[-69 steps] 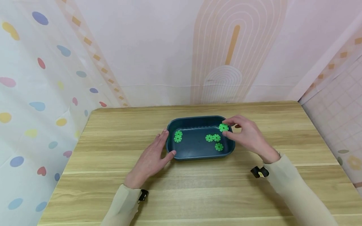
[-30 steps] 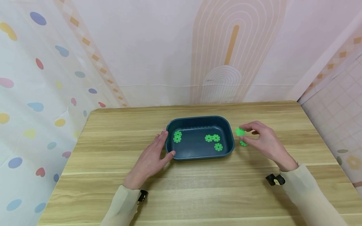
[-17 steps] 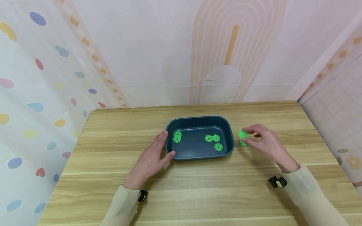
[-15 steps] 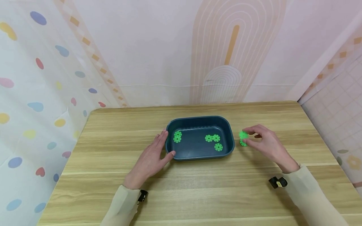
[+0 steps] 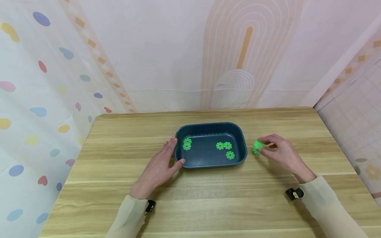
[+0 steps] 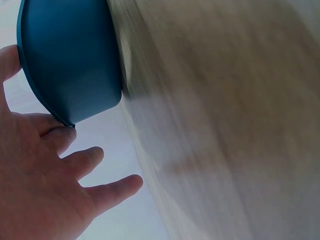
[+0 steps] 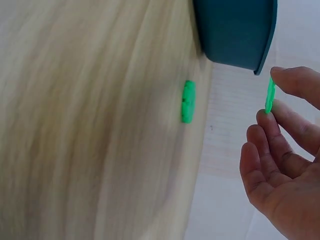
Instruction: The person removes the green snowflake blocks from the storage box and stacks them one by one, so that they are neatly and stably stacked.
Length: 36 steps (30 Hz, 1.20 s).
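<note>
My right hand (image 5: 281,152) pinches a green notched disc (image 7: 270,95) between thumb and fingers, to the right of a dark blue rectangular tray (image 5: 203,156). Below the held disc, another green disc (image 7: 188,102) lies on the wooden table; in the head view the held one overlaps it. My left hand (image 5: 157,168) rests with spread fingers against the tray's left end. The left wrist view has thumb and fingertips right at the rim, the other fingers extended. Inside the tray, two overlapping discs (image 5: 187,144) lie at the left, and several more (image 5: 227,145) at the right.
The wooden table (image 5: 205,205) runs back to a patterned curtain (image 5: 166,59), with more patterned cloth at both sides. Each sleeve cuff carries a small black device, such as the right one (image 5: 294,194).
My right hand has carried the disc out of the tray's right end, over to the right and above the disc on the table. The left hand has stayed at the tray.
</note>
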Available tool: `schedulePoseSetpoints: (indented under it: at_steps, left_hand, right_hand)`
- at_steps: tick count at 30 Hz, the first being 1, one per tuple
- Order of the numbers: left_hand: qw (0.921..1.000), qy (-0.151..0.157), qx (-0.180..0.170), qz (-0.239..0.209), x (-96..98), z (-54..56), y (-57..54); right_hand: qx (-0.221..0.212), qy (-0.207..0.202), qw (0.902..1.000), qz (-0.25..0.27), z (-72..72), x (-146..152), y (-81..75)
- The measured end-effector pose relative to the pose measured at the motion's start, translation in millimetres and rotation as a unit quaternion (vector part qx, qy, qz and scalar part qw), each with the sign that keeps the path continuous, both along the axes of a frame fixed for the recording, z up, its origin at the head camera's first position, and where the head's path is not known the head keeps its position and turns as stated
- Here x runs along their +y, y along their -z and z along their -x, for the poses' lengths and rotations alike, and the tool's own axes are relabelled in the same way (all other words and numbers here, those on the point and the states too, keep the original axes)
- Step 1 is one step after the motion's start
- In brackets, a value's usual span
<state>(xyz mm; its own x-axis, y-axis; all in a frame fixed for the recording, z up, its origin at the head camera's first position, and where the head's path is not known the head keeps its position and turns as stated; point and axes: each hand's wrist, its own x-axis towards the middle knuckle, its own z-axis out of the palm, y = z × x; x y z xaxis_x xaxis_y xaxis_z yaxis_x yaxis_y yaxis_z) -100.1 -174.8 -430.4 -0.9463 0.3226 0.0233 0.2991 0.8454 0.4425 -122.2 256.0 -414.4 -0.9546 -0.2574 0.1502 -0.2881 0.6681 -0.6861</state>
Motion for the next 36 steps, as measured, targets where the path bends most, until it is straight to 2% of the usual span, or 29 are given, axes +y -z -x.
schedulePoseSetpoints:
  at_steps: [27, 36]
  left_hand:
    - [1.0000, 0.003, -0.005, 0.000, -1.6, -0.4, 0.2]
    - [1.0000, 0.002, -0.004, -0.001, -1.3, -0.5, 0.6]
  right_hand:
    - [-0.067, -0.001, 0.9970, -0.041, 9.8, 7, 12.9]
    - [-0.072, -0.008, 0.9954, -0.062, 14.0, 7, 17.0]
